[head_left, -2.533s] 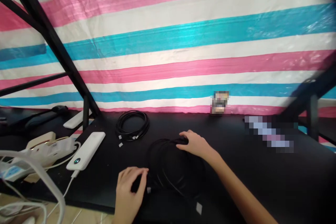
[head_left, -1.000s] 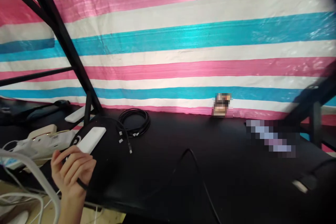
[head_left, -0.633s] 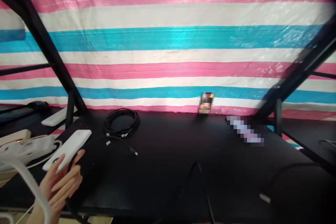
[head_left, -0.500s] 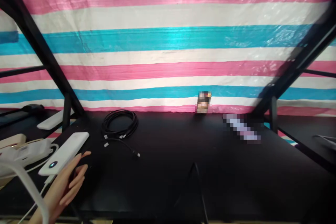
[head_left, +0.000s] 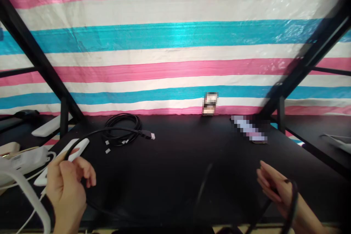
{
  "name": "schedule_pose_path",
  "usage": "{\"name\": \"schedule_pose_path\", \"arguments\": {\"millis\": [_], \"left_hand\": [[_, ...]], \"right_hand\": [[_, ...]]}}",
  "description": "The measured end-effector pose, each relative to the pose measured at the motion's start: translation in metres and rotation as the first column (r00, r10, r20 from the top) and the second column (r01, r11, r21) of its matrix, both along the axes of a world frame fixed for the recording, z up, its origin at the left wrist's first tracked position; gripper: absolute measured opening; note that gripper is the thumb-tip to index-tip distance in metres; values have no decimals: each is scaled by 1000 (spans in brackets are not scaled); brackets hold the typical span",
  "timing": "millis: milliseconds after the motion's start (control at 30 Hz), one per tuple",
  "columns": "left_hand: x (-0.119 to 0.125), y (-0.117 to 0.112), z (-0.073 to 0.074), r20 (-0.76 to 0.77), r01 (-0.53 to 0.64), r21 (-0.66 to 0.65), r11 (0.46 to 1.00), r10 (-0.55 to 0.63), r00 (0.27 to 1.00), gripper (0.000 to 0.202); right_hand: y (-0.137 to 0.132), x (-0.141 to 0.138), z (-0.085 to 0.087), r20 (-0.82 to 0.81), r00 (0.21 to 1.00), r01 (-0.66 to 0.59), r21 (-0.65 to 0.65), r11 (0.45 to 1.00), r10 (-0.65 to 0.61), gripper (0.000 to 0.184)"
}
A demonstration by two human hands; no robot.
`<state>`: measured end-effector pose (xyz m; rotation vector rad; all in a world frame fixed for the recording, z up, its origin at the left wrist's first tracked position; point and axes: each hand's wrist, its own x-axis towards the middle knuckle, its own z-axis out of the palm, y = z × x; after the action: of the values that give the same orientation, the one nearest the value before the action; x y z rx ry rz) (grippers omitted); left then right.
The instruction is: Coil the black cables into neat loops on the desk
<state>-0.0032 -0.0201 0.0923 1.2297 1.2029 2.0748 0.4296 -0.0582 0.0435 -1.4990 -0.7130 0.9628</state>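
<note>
My left hand [head_left: 67, 186] is at the lower left, fingers closed round a black cable [head_left: 109, 130] that arcs up and to the right to a silver plug end [head_left: 151, 136] in the air. At the lower right my right hand [head_left: 275, 188] has its fingers curled on the same black cable, which loops round the wrist [head_left: 294, 199] and runs down off the frame. The cable hangs slack between both hands over the black table [head_left: 192, 153].
A coiled bundle of black cables [head_left: 123, 128] lies at the back left. A white power bank [head_left: 72, 150] and a white power strip [head_left: 22, 157] with white cords sit at the left. Black frame posts [head_left: 63, 117] [head_left: 280, 117] stand at both sides before a striped tarp.
My left hand has closed on the cable and lifted it, so its plug end is off the table. My right hand has come into view at the lower right, holding the cable.
</note>
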Motion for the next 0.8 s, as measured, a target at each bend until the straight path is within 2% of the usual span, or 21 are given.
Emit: {"name": "schedule_pose_path", "arguments": {"millis": [133, 200, 300, 367, 467, 567, 700, 800], "left_hand": [[4, 6, -6, -38, -2, -55, 998, 0, 999, 20], [7, 5, -8, -44, -6, -78, 997, 3, 999, 19], [11, 3, -6, -14, -84, -64, 994, 83, 996, 17], [11, 2, -4, 22, -129, -49, 990, 131, 991, 15], [10, 3, -3, 60, -135, -55, 989, 138, 989, 12], [10, 4, -5, 80, -72, -41, 997, 75, 994, 16], [20, 5, -10, 130, 83, -48, 995, -76, 989, 21], [28, 5, -13, 109, 89, -72, 993, -81, 991, 22]], "right_hand": [[0, -1, -10, -101, 990, -97, -27, 995, 94, 55], [-3, 1, -15, -163, 984, -79, -31, 996, 73, 53], [-8, -2, -18, -234, 972, -38, -41, 998, 27, 53], [-11, -6, -17, -231, 973, -33, -51, 998, 21, 53], [-14, -13, -15, -207, 978, -20, -43, 999, 11, 48], [-14, -17, -17, -225, 974, 7, -31, 999, -14, 39], [-7, -26, -24, -322, 947, -40, -53, 998, 21, 42], [-1, -33, -30, -359, 931, -77, -34, 996, 59, 41]]}}
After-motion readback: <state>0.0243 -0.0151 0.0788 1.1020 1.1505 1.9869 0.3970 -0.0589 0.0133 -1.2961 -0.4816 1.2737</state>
